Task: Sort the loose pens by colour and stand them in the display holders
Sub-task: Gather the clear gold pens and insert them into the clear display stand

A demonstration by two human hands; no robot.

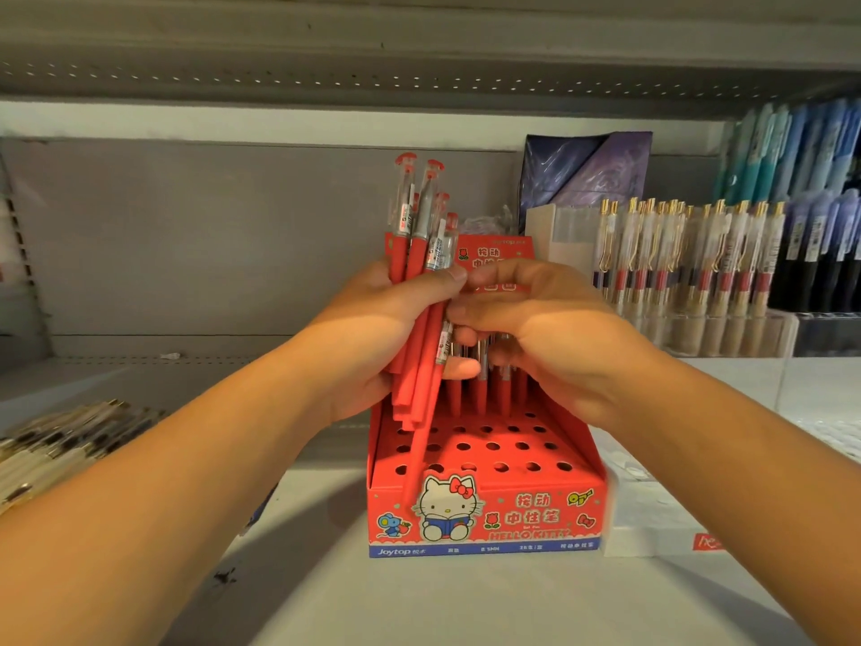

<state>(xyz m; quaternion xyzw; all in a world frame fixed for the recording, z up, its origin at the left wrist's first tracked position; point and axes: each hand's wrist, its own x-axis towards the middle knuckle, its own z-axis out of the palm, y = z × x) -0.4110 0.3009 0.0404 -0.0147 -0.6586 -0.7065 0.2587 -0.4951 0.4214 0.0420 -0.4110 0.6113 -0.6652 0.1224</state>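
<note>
The left hand (372,338) grips a bundle of pens (419,254); the right hand (550,328) touches it from the right. Under the grip stands the display box (489,519) on the shelf (419,599), a row of pens (482,389) in its back holes. Far left lies a heap of pens (60,440); right and behind, a rack of pens (689,263).

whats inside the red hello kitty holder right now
A few red pens stand in the back row of the Hello Kitty holder; the front rows of holes look empty. The right hand covers the pens' tops, so their count is unclear.
</note>
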